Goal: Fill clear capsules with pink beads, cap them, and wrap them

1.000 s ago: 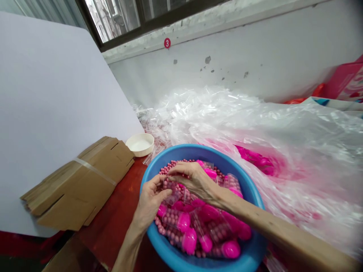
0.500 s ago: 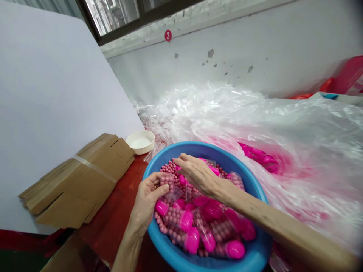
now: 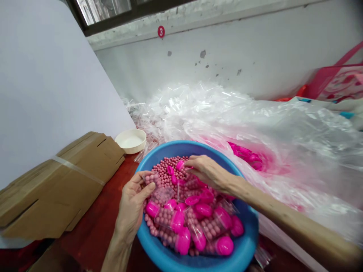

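Note:
My left hand (image 3: 132, 196) is closed at the left rim of a blue tub (image 3: 161, 147). Between its thumb and fingers is a clear plastic tube (image 3: 153, 179) filled with pink beads. My right hand (image 3: 205, 168) reaches over the tub from the right, its fingers curled and their tips at a bright pink cap (image 3: 180, 165). Some of those fingers are hidden behind the hand. Loose pink beads (image 3: 163, 166) lie in the tub. On them rest several clear tubes of beads with bright pink caps, such as the capped tube (image 3: 170, 219).
Left of the tub lie flattened cardboard boxes (image 3: 68, 181) on a red table (image 3: 99, 223). A white round dish (image 3: 131, 141) sits behind. Clear plastic bags (image 3: 241, 121), one with pink pieces (image 3: 246, 155) inside, pile up along the wall. A white panel (image 3: 51, 75) stands at left.
My right hand has drawn back slightly to the right, uncovering more loose beads and small pink pieces. My left hand still holds the tube. The whole view has shifted a little.

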The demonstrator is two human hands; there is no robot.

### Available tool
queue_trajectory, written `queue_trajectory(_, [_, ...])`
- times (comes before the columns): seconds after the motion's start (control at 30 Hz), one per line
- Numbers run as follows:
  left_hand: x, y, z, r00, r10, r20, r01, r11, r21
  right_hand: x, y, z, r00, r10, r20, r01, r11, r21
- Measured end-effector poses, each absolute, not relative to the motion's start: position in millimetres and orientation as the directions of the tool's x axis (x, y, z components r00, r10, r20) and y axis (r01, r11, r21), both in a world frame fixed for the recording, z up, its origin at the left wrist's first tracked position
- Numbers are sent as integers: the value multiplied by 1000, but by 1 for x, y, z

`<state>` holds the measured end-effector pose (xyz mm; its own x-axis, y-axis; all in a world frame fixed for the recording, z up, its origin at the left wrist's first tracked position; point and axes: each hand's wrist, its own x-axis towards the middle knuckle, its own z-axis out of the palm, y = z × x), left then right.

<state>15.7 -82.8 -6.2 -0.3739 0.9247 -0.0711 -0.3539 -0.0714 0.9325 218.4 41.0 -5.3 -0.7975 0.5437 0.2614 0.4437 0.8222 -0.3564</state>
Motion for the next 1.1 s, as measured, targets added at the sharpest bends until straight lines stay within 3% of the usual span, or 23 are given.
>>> queue_trajectory(0.17, [16, -85, -6, -402, 913, -64, -352, -89, 932, 255, 56, 25, -701, 691, 174, 588, 699, -407])
queue_trajectory(0.3, [17, -85, -6, -452, 891, -46, -334, -121, 935, 237, 47, 29, -692, 720, 63, 641, 652, -405])
queue_trajectory(0.53, [18, -84, -7, -444, 895, -38, -304, -111, 946, 144, 23, -5, -624, 761, -179, 771, 563, -296])
queue_trajectory(0.63, [19, -85, -5, -441, 897, -41, -318, -113, 941, 134, 23, -20, -595, 774, -216, 793, 523, -311])
queue_trajectory(0.8, [19, -84, -4, -431, 901, -46, -347, -118, 930, 152, 37, -19, -666, 725, -173, 699, 526, -485])
queue_trajectory(1.1, [16, -87, -10, -357, 934, -21, -306, -96, 947, 174, 29, 0, -664, 745, 64, 431, 451, -782])
